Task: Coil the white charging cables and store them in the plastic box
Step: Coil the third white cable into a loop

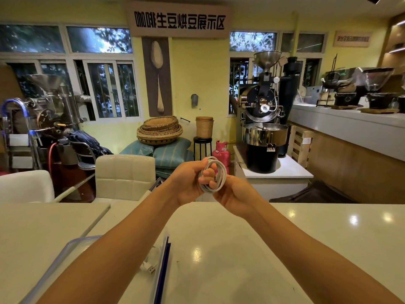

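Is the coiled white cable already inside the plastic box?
No, the left hand and the right hand hold the coiled white cable in the air, beyond the plastic box on the table.

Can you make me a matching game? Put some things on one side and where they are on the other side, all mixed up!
Things:
1. cable coil
2. plastic box
3. baskets
4. gas bottle

Places:
A. on the sacks
B. held by the left hand and right hand
C. beside the stool
D. on the table

Pairs: 1-B, 2-D, 3-A, 4-C
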Motion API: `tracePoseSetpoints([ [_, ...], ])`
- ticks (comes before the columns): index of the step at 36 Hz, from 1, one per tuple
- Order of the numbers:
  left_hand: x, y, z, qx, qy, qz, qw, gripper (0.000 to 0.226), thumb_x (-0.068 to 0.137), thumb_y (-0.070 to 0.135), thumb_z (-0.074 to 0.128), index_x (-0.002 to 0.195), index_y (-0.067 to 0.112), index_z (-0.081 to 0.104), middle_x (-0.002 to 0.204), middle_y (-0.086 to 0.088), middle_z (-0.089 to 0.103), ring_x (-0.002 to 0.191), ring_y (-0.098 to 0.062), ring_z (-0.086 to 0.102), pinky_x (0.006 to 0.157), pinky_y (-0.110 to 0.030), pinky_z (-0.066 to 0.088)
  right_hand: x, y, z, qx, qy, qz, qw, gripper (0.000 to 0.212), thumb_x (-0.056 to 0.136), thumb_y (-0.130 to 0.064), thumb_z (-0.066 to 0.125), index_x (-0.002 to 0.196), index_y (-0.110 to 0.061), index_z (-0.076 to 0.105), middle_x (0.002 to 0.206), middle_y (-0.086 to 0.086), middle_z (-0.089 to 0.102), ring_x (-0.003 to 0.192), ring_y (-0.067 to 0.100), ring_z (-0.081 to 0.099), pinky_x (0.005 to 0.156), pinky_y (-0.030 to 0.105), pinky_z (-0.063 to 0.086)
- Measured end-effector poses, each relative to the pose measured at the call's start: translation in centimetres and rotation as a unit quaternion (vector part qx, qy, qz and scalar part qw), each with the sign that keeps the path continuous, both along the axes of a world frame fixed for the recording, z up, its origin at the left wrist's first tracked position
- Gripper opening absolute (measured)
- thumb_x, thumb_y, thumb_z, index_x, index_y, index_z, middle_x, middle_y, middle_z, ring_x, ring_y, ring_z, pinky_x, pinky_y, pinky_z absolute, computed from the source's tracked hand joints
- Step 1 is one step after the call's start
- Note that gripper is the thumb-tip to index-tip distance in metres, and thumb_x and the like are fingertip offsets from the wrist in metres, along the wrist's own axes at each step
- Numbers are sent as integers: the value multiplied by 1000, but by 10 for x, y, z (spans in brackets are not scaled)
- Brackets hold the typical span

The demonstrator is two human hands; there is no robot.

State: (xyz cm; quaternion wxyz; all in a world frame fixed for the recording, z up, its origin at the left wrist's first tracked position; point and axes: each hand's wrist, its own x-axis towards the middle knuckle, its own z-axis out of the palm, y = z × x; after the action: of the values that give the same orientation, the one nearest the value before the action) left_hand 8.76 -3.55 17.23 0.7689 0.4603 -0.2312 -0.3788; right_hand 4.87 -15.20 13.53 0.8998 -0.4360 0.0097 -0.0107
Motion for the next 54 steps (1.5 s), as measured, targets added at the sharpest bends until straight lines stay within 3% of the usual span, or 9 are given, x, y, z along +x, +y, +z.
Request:
tracePoseSetpoints([
  [7, 5, 0, -6, 71, -94, 21, 993, 36, 98, 20, 27, 73, 7, 50, 44, 4, 48, 34, -4, 39, 45, -18, 43, -2, -1, -1, -55, 40, 16, 998, 24, 92, -9, 43, 82, -12, 64, 52, -2, 67, 43, 6, 59, 47, 16, 44],
  [13, 6, -1, -2, 83, -118, 61, 988, 38, 98, 18, 26, 72, 6, 50, 41, 4, 48, 33, -5, 40, 41, -18, 45, -1, -4, 0, -93, 32, 2, 995, 25, 91, -3, 40, 81, -11, 61, 75, 5, 57, 66, 11, 47, 61, 21, 36],
  [22, 2, -8, -3, 129, -189, 151, 962, 38, 98, 20, 28, 69, 10, 49, 41, 6, 46, 31, -4, 39, 39, -16, 40, -1, -9, 13, -82, 74, 19, 994, 29, 84, -22, 33, 81, -5, 57, 74, 9, 55, 68, 18, 50, 64, 27, 39],
  [27, -4, -13, -4, 169, -242, 196, 935, 37, 97, 18, 29, 65, 14, 47, 51, 1, 42, 36, -6, 39, 52, -24, 36, 2, -8, 14, -143, 92, 22, 985, 15, 82, -11, 42, 82, -8, 56, 79, 9, 55, 73, 17, 51, 65, 27, 41],
  [33, -5, -15, -2, 202, -277, 238, 909, 34, 97, 22, 28, 68, 16, 46, 61, -3, 44, 56, -13, 43, 61, -26, 40, 6, -5, 16, -180, 88, 10, 980, 19, 92, -23, 43, 85, -13, 57, 83, 7, 58, 77, 16, 52, 66, 28, 41],
  [39, -4, -15, -6, 211, -303, 272, 889, 36, 98, 20, 27, 66, 16, 42, 63, -1, 43, 56, -10, 41, 45, -11, 40, 9, 1, 18, -311, 87, -33, 946, 20, 94, -21, 43, 80, -14, 56, 76, 4, 58, 73, 13, 52, 61, 26, 34],
  [41, -6, -16, -6, 222, -320, 286, 875, 37, 97, 19, 27, 63, 15, 41, 61, -2, 42, 55, -10, 40, 48, -16, 40, 8, 4, 19, -348, 81, -47, 933, 22, 92, -20, 45, 73, -14, 55, 69, 3, 56, 67, 12, 50, 62, 26, 32],
  [49, -3, -11, -4, 256, -367, 301, 842, 37, 98, 20, 24, 66, 14, 42, 68, 4, 44, 63, -6, 42, 58, -19, 37, 8, 5, 22, -393, 100, -61, 912, 14, 91, -29, 48, 88, -17, 55, 81, 6, 60, 64, 14, 52, 53, 24, 38],
  [54, -5, -10, -7, 298, -431, 292, 800, 34, 99, 20, 23, 74, 11, 45, 80, -5, 49, 69, -12, 44, 61, -23, 37, 0, 8, 28, -320, 98, 1, 942, 9, 92, -15, 48, 87, -12, 55, 77, 8, 63, 64, 20, 64, 55, 27, 56],
])
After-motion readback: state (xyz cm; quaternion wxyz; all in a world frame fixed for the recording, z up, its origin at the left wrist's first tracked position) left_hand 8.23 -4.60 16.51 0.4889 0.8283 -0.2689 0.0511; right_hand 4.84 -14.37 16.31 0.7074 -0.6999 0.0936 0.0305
